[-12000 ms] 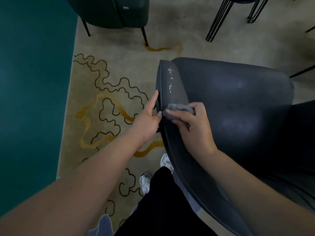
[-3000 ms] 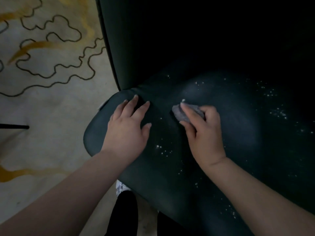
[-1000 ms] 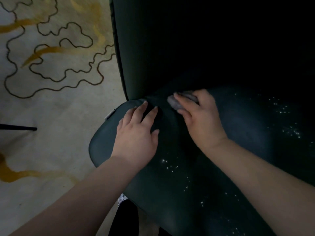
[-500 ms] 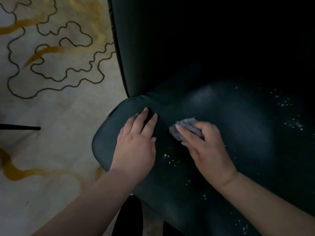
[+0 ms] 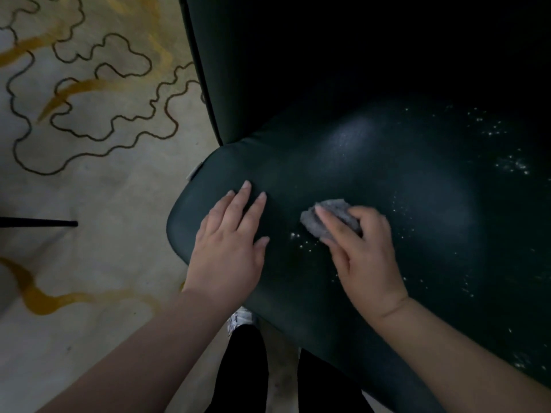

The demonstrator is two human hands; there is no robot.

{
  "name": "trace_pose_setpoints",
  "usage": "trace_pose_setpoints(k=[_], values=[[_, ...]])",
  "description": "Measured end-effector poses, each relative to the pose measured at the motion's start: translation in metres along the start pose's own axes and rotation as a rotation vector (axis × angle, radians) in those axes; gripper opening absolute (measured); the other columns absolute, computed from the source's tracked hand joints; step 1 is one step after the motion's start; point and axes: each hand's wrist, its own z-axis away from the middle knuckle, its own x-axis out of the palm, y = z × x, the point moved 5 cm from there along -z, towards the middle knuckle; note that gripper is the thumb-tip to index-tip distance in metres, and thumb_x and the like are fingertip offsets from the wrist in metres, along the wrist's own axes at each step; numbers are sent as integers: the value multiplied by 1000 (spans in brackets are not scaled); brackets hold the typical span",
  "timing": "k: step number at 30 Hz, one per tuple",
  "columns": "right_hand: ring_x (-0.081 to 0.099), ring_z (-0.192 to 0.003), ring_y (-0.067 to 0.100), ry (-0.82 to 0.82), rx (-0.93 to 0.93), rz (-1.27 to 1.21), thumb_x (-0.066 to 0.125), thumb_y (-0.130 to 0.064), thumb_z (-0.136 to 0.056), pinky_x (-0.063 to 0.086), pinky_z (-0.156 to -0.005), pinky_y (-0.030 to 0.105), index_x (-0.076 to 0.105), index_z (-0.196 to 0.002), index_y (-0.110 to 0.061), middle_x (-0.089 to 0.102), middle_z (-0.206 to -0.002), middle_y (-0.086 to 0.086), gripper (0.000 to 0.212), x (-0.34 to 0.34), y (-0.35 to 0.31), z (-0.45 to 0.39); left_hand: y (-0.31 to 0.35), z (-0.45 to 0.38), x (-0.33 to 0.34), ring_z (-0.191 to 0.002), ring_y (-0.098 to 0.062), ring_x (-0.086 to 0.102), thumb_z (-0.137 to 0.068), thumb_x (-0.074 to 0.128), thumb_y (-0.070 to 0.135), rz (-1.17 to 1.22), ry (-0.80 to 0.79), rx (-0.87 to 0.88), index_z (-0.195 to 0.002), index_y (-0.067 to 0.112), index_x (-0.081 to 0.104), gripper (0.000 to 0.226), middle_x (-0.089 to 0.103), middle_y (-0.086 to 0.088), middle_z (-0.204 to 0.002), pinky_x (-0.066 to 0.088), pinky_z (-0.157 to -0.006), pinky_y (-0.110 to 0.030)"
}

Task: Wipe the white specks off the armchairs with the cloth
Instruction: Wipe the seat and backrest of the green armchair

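Note:
I look down on the seat of a dark green armchair (image 5: 417, 189). My right hand (image 5: 363, 254) holds a crumpled grey cloth (image 5: 331, 217) against the seat, fingers curled over it. A cluster of white specks (image 5: 302, 241) lies just left of and below the cloth. More white specks (image 5: 512, 166) dot the far right of the seat, and others lie toward its front edge. My left hand (image 5: 229, 248) rests flat on the seat's left front corner, fingers straight. The chair's backrest (image 5: 328, 55) rises dark behind the seat.
A beige carpet (image 5: 104, 189) with dark squiggly lines and gold streaks covers the floor to the left. A thin black furniture leg (image 5: 38, 223) lies at the left edge. My dark trouser legs (image 5: 247, 374) and a white shoe (image 5: 238, 318) show below the seat's front edge.
My right hand has pulled the cloth from the seat's back crease toward the front over the last second, then held about level. My left hand stays flat in place.

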Motion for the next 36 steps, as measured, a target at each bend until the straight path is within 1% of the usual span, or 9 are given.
trace_pose_setpoints(k=[5, 7, 12, 17, 24, 29, 31, 33, 36], values=[[46, -103, 29, 118, 177, -6, 59, -10, -87, 45, -89, 36, 54, -136, -18, 48, -114, 15, 50, 12, -4, -62, -3, 3, 0, -142, -25, 21, -90, 58, 37, -4, -36, -38, -149, 28, 30, 66, 19, -2, -159, 23, -113, -44], [48, -103, 29, 65, 98, 8, 63, -10, -86, 47, -87, 38, 54, -136, -20, 49, -117, 13, 51, 23, -23, -57, -5, 4, 0, -144, -27, 17, -92, 55, 40, -4, -55, -50, -150, 32, 26, 65, 14, -3, -160, 20, -114, -46], [38, -108, -3, -39, 40, -60, 42, -44, -100, 28, -96, 10, 60, -126, -30, 50, -115, -3, 35, 27, -18, 21, -10, 7, -1, -144, -27, 17, -92, 54, 40, 5, -56, -42, -150, 32, 26, 65, 13, -3, -161, 21, -114, -47], [48, -98, 31, 205, 191, 29, 57, -15, -91, 47, -85, 42, 54, -136, -16, 49, -109, 18, 45, 11, -2, -14, -9, 11, -1, -145, -26, 13, -93, 51, 41, 20, -61, -47, -151, 33, 24, 64, 10, -1, -161, 16, -116, -43], [53, -92, 34, 38, -59, 39, 53, -19, -93, 50, -71, 47, 45, -138, -25, 44, -113, 9, 46, 32, -30, 47, -8, 10, 0, -144, -27, 17, -92, 55, 36, 33, -44, -43, -150, 30, 29, 64, 15, -3, -160, 20, -115, -44], [50, -95, 34, 222, 173, 45, 65, -5, -87, 48, -81, 46, 56, -134, -19, 52, -110, 16, 50, 18, -4, 5, -8, 9, 2, -143, -28, 18, -92, 56, 34, 24, -40, -53, -150, 29, 30, 64, 16, -3, -160, 19, -115, -43], [47, -102, 29, 213, 180, -16, 58, -15, -92, 49, -87, 41, 58, -133, -20, 52, -116, 12, 41, 27, -14, 3, -8, 9, 2, -143, -27, 18, -91, 56, 34, 26, -34, -54, -150, 29, 30, 64, 16, -3, -160, 20, -114, -44], [46, -106, 24, 116, 109, -57, 49, -32, -98, 49, -87, 42, 58, -130, -26, 50, -118, 3, 34, 41, -28, 21, -9, 9, 1, -143, -28, 19, -91, 56, 34, 30, -34, -51, -149, 29, 31, 64, 17, -3, -160, 21, -114, -45], [51, -99, 31, 49, -74, -5, 54, -23, -93, 50, -76, 48, 47, -136, -27, 45, -117, 4, 44, 44, -39, 41, -9, 8, 0, -142, -29, 20, -91, 57, 33, 21, -29, -38, -149, 28, 32, 63, 18, -4, -159, 22, -114, -45]])
